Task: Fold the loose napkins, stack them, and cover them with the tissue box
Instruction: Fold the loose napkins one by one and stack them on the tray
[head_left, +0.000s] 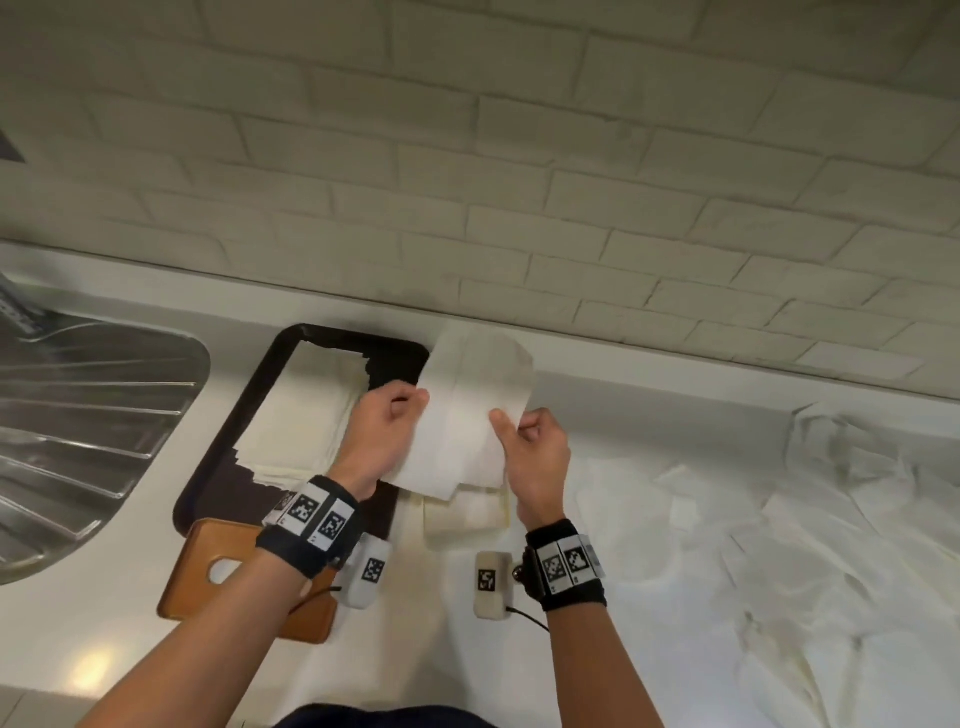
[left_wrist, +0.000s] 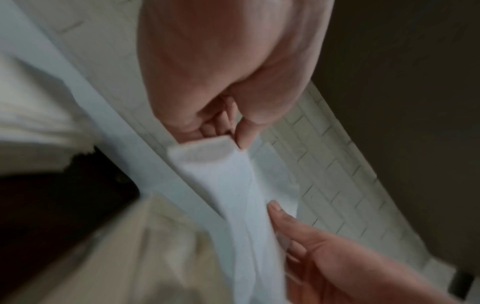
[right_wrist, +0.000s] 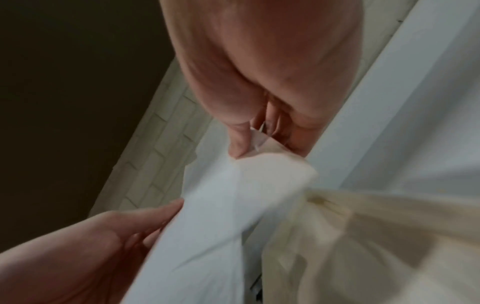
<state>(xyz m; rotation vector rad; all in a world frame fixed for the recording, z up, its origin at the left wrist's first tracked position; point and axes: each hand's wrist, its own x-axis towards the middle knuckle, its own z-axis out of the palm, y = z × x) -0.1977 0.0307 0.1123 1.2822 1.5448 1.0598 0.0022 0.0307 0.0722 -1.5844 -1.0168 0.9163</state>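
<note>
Both hands hold one white napkin (head_left: 467, 415) up above the counter, in front of the tiled wall. My left hand (head_left: 415, 402) pinches its left edge between thumb and fingers, and my right hand (head_left: 506, 423) pinches the right edge. The wrist views are blurred: the left hand (left_wrist: 235, 142) pinches a napkin (left_wrist: 223, 176) corner, and the right hand (right_wrist: 249, 148) pinches the napkin (right_wrist: 233, 195) likewise. Folded napkins (head_left: 301, 410) are stacked on a black tray (head_left: 400, 358). A brown tissue box (head_left: 192, 577) with an oval slot lies at the front left, partly under my left wrist.
A small cream pile of folded napkins (head_left: 462, 514) lies on the white counter beneath the held one. Crumpled loose napkins (head_left: 805, 519) spread over the right side. A steel sink drainboard (head_left: 78, 415) is at the left. The brick-tiled wall stands close behind.
</note>
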